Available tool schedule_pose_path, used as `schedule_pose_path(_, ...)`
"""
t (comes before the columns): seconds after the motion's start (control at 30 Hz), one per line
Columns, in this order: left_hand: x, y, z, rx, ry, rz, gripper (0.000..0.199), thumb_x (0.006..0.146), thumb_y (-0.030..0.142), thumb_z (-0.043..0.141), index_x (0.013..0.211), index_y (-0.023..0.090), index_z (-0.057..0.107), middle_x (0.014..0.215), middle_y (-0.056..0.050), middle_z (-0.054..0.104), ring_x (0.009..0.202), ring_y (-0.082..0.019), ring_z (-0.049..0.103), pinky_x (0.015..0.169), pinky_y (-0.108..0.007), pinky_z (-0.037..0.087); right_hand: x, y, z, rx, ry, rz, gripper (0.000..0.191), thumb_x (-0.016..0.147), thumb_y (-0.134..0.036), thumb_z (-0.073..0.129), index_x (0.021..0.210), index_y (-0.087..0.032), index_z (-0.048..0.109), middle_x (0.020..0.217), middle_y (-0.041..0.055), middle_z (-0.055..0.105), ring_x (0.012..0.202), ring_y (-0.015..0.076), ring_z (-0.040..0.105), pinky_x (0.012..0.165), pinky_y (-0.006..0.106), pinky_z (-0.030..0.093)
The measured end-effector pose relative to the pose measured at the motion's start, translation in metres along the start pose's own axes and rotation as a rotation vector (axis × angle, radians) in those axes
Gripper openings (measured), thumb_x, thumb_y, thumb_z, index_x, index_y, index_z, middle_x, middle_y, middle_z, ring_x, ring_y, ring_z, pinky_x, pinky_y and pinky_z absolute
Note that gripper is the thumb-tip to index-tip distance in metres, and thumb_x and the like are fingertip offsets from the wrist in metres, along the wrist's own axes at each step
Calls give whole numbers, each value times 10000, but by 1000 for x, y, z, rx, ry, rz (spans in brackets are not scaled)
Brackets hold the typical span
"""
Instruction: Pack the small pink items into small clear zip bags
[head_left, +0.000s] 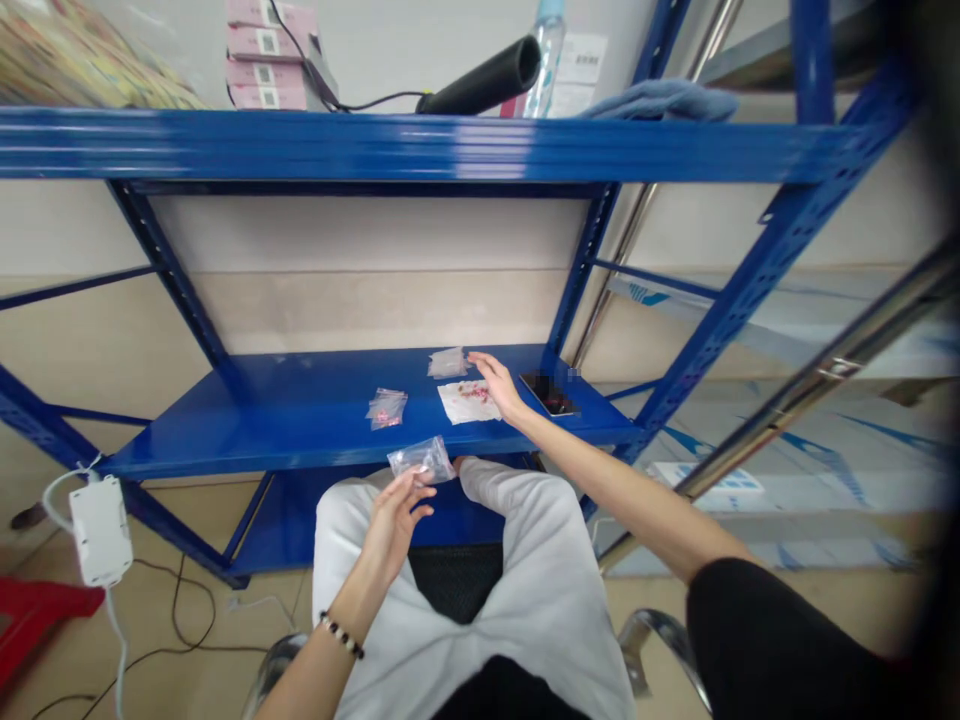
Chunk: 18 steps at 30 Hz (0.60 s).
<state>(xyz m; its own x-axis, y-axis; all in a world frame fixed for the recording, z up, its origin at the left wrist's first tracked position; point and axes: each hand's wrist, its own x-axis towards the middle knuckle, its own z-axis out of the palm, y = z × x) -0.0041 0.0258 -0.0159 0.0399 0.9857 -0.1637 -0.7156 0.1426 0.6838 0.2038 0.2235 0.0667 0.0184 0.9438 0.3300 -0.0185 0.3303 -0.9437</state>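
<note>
A clear plastic bag point(422, 459) is pinched in the fingers of my left hand point(397, 515), above my lap near the shelf's front edge. My right hand point(496, 385) reaches over the blue shelf, beside a white sheet point(463, 405) with small red pieces point(474, 391) on it. Its fingers are stretched out, near a stack of clear empty-looking bags point(448, 362). Left of the sheet lie several small bags point(387, 408) with reddish contents.
A dark phone point(550, 393) lies right of my right hand. The upper shelf beam point(375, 148) crosses above, carrying pink boxes point(266, 60), a black tube point(484, 78) and a bottle point(546, 55). A white power strip point(101, 530) hangs at the left.
</note>
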Motion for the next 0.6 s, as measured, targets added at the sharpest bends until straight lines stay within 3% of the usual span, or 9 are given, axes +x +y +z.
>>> schedule_pose_path(0.1,-1,2,0,60,10,27,412,798,306,736,1161,133,648,1176,-150,679,959,-239,680,702,-291,531,-76,-3,19,23,-150,21,232,852,-232,623,1080,-240,664,1015,26,710,1000,173,647,896,295,509)
schedule_pose_path(0.17,-5,2,1,118,-4,37,427,803,320,733,1172,121,651,1153,-164,692,993,-265,680,723,-302,536,-121,-4,28,73,-283,156,459,757,-160,708,1192,-252,595,887,5,703,774,155,683,706,264,559)
schedule_pose_path(0.23,-9,2,2,187,-13,46,444,807,353,727,1168,105,655,1112,-179,706,989,-281,686,718,-308,540,-141,-6,32,102,-413,245,621,717,-125,722,1284,-258,505,753,-28,681,557,139,657,539,250,552)
schedule_pose_path(0.27,-11,2,1,219,-9,50,454,808,373,724,1165,102,656,1101,-185,710,976,-284,691,710,-310,541,-137,-9,32,104,-423,248,645,712,-117,715,1296,-257,477,706,-44,668,483,131,635,482,239,536)
schedule_pose_path(0.33,-12,2,-2,272,20,51,465,805,408,719,1154,106,658,1104,-190,709,933,-275,703,686,-304,540,-105,-17,28,91,-328,182,617,710,-107,698,1261,-251,464,651,-66,651,419,124,616,428,216,513)
schedule_pose_path(0.43,-7,0,-8,296,117,17,455,777,419,740,1108,116,663,1022,-170,730,816,-235,715,635,-279,526,-19,-33,18,76,-104,102,528,713,-82,698,1162,-233,465,617,-60,656,462,147,655,444,212,528)
schedule_pose_path(0.53,1,-8,-11,272,155,-35,444,743,427,760,1058,130,665,876,-125,738,700,-201,699,589,-264,500,60,-33,16,41,17,192,386,762,-65,672,1054,-205,461,573,-27,656,507,173,678,487,248,561)
schedule_pose_path(0.6,4,-16,-11,265,133,-73,443,732,458,755,1023,136,663,803,-103,726,653,-190,683,563,-257,476,95,-18,18,11,47,243,331,779,-61,657,1008,-195,459,525,-29,631,465,173,654,462,253,547)
